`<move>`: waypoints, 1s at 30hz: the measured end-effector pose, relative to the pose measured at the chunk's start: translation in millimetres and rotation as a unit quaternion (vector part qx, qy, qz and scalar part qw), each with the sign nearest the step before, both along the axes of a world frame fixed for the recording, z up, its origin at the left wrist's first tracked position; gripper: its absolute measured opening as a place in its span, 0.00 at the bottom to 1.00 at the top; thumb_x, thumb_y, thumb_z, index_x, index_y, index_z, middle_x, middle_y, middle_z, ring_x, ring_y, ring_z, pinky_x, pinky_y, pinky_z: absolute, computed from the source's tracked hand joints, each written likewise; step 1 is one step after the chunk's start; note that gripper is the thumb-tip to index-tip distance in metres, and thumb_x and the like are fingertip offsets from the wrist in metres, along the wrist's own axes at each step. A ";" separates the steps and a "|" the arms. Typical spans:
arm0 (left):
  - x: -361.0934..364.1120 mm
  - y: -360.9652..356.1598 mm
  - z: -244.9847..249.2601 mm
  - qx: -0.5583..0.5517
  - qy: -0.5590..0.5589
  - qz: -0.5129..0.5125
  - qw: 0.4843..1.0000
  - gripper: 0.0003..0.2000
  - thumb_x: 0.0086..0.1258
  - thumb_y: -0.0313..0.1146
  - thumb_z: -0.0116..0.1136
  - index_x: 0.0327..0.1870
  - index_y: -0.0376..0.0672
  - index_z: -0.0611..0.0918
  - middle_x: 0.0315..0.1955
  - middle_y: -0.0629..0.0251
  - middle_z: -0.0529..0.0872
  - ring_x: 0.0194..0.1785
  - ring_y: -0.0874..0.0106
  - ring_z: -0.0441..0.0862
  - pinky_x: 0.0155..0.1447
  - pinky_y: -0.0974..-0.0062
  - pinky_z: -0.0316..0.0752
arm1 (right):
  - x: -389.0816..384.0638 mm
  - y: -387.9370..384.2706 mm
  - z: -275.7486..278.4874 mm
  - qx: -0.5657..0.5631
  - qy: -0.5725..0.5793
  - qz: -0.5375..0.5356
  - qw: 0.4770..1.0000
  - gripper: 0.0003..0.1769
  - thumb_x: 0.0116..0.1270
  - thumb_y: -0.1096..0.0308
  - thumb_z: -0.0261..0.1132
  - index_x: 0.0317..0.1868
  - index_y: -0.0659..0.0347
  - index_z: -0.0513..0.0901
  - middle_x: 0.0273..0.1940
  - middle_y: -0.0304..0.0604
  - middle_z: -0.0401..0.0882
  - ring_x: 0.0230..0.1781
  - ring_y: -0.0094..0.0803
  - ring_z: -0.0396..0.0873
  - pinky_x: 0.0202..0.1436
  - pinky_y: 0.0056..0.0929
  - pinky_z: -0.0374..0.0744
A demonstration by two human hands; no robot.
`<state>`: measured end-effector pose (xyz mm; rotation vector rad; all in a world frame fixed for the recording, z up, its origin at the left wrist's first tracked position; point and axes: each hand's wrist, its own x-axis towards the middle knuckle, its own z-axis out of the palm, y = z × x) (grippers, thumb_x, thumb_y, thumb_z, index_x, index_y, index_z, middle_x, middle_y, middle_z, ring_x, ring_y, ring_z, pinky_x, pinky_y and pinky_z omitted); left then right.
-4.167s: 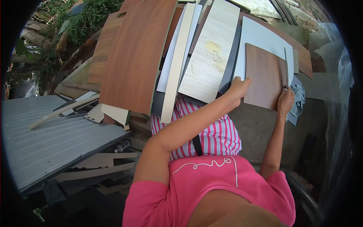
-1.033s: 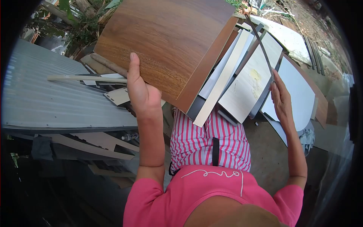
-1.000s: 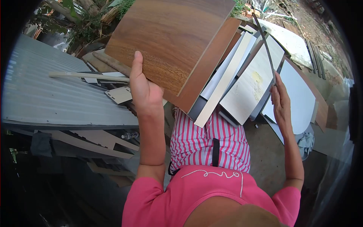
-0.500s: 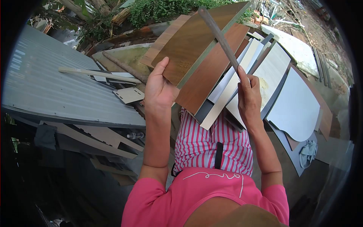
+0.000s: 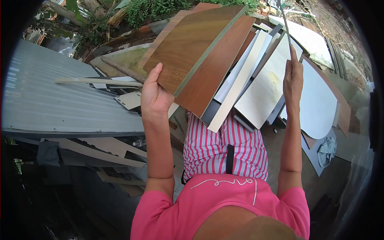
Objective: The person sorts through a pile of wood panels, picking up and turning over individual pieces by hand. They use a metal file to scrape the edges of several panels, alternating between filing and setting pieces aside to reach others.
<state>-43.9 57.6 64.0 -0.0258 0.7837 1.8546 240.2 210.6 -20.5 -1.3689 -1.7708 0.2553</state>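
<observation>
My left hand [image 5: 155,95] holds the lower left corner of a brown wood-grain board [image 5: 196,44], its thumb on the top face. The board is tilted, and its pale greenish cut edge faces right. My right hand [image 5: 294,78], at the right, is closed around the lower end of a long thin dark tool [image 5: 285,25] that points up and away, apart from the board. Beneath the brown board lie a reddish-brown board [image 5: 216,74] and a narrow cream strip [image 5: 240,82], over my striped lap [image 5: 224,148].
A corrugated metal sheet [image 5: 60,96] spans the left, with strips on it. White panels [image 5: 318,100] and a grey-green cloth [image 5: 327,152] lie at the right. A plastic bottle [image 5: 139,143] sits under the sheet's edge. Plants [image 5: 152,11] grow at the far side.
My right hand has moved right with the tool, which was across the board's edge and is now away from it and more upright. The board and my left hand have shifted slightly left.
</observation>
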 end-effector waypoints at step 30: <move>-31.1 68.0 -80.5 -0.121 0.023 -0.108 0.987 0.40 0.69 0.35 0.52 0.71 0.35 0.38 0.72 0.48 0.40 0.75 0.52 0.35 0.72 0.43 0.41 | 151.0 -108.0 -71.1 -0.203 0.062 -0.155 0.965 0.26 0.68 0.68 0.55 0.66 0.53 0.64 0.37 0.50 0.71 0.38 0.41 0.72 0.46 0.36 0.71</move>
